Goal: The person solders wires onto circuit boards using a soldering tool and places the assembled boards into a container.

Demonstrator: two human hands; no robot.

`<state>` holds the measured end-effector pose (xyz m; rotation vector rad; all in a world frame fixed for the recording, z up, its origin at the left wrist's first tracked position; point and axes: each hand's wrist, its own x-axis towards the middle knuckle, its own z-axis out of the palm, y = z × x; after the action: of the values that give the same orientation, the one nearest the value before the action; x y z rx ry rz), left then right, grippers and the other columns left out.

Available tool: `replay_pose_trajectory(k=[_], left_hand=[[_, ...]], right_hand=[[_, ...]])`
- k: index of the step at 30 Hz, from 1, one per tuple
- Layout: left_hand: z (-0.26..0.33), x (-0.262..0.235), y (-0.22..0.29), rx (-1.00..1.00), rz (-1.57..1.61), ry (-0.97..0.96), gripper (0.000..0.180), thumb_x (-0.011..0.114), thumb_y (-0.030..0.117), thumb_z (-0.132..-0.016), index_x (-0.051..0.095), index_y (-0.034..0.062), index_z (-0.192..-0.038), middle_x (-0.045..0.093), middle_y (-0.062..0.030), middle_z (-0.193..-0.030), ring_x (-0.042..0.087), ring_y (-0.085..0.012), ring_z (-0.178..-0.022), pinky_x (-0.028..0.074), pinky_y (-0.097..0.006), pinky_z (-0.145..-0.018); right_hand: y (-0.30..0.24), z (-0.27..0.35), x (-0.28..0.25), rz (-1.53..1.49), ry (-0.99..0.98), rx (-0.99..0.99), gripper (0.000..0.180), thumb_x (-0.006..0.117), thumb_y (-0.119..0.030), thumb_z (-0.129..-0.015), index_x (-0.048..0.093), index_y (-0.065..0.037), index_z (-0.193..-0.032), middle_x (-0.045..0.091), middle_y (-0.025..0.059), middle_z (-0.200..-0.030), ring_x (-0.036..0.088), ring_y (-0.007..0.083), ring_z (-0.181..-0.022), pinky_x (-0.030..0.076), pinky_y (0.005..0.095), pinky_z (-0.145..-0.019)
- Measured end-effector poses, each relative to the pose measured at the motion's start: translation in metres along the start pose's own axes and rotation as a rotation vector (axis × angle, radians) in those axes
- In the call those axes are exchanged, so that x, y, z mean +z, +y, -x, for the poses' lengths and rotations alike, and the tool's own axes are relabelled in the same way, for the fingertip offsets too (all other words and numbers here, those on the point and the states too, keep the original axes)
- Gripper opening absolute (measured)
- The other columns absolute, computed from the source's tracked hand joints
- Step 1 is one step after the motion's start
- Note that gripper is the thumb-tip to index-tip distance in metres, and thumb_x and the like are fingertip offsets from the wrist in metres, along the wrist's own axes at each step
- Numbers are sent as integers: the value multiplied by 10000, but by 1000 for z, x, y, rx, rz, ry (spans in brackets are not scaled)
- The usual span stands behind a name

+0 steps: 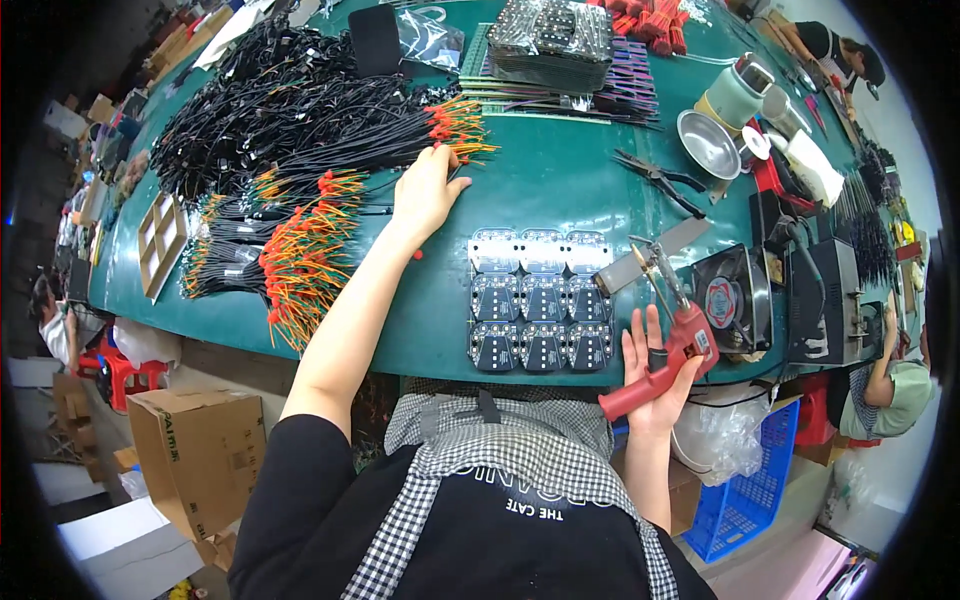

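Note:
My left hand (pixel 428 195) reaches across the table to a bundle of black cables (pixel 370 150) with orange wire ends and red tips (pixel 455 130). Its fingers bend at those ends, thumb standing apart; the fingertips are partly hidden. Under that wrist lies a single cable, its red end beside the forearm. In my right hand (pixel 650 365) is a red soldering gun (pixel 675 362), gripped by the handle, two fingers stretched upward alongside. The gun's metal front points up and left, near a panel of black and white circuit boards (pixel 543 300) lying flat before me.
More cables with orange ends (pixel 305 265) lie left, beside a divided tray (pixel 162 245). Stacked circuit boards (pixel 550 45) stand at the back. Pliers (pixel 660 182), a metal bowl (pixel 709 143), a fan (pixel 733 300) and a black box unit (pixel 825 300) are at right. Other people work farther off.

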<state>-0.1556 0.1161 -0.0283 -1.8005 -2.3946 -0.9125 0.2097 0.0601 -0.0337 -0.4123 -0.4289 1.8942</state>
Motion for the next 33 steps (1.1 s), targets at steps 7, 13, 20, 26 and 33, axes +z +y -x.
replay_pose_trajectory(k=[7, 13, 20, 26, 33], left_hand=[[13, -22, 21, -48, 283, -420, 273, 699, 112, -730, 578, 47, -966, 575, -68, -724, 573, -239, -719, 453, -359, -663], [9, -12, 40, 251, 89, -306, 212, 679, 166, -753, 588, 49, -904, 555, -85, -820, 555, -254, -877, 446, -355, -745], [9, -17, 37, -20, 570, -484, 104, 601, 80, -817, 604, -18, -852, 600, -52, -766, 555, -122, -722, 443, -261, -666], [64, -54, 19, -195, 725, -485, 181, 607, 123, -854, 644, -50, -889, 640, -66, -787, 555, -93, -734, 441, -235, -668], [83, -57, 30, -389, 712, -438, 117, 647, 87, -795, 652, -22, -836, 598, -13, -679, 502, -48, -611, 403, -211, -565]], right_hand=[[-1, -2, 0, 0, 49, 17, 754, 547, -491, -859, 210, -132, -1431, 324, 188, -1415, 257, 347, -1345, 281, 458, -1096], [-1, 2, 1, 20, 52, 12, 751, 538, -497, -863, 211, -130, -1430, 326, 181, -1413, 249, 341, -1349, 260, 459, -1104], [-3, 22, 13, 281, 187, -55, 715, 506, -532, -874, 257, -112, -1396, 485, 145, -1220, 484, 205, -787, 436, 299, -641], [5, 39, 29, 574, 69, 16, 781, 579, -529, -837, 292, 1, -1333, 541, 147, -1093, 515, 161, -595, 431, 241, -483], [33, 30, 57, 727, 30, 203, 648, 735, -191, -769, 390, 18, -1277, 577, 177, -1097, 573, 175, -754, 490, 315, -696]])
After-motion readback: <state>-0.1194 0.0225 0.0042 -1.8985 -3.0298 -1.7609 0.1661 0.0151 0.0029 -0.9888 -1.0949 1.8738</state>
